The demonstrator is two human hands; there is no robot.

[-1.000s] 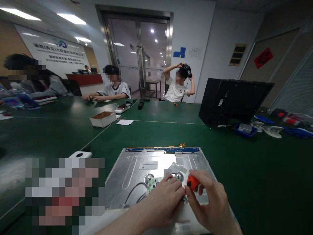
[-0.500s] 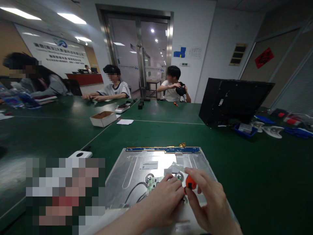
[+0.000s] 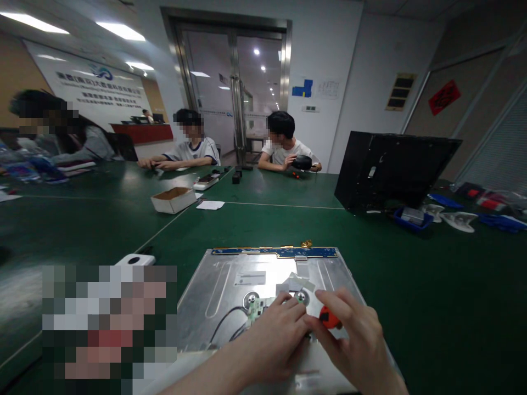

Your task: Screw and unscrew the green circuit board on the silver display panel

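A silver metal panel [image 3: 222,274] lies on the green table, with a blue circuit strip [image 3: 247,252] along its far edge. Over the small green circuit board [image 3: 256,308] at the panel's middle rests my left hand [image 3: 278,334], its fingers bent and close together; whatever they hold is hidden. My right hand [image 3: 356,334] is just right of it, thumb and forefinger apart, with an orange-handled tool [image 3: 329,317] held against the palm side. The tool's tip cannot be made out. Black cables [image 3: 218,325] run left from the board.
A black monitor casing [image 3: 395,170] stands at the right, near a blue tray [image 3: 414,218]. An open box [image 3: 173,201] and a white device [image 3: 135,259] are at the left. Several people sit across the table; one holds a black object [image 3: 302,162].
The orange tool has shifted slightly right in my right hand, and its handle has turned. My left hand stays in place. Across the table, a person has leaned left and lowered the black object.
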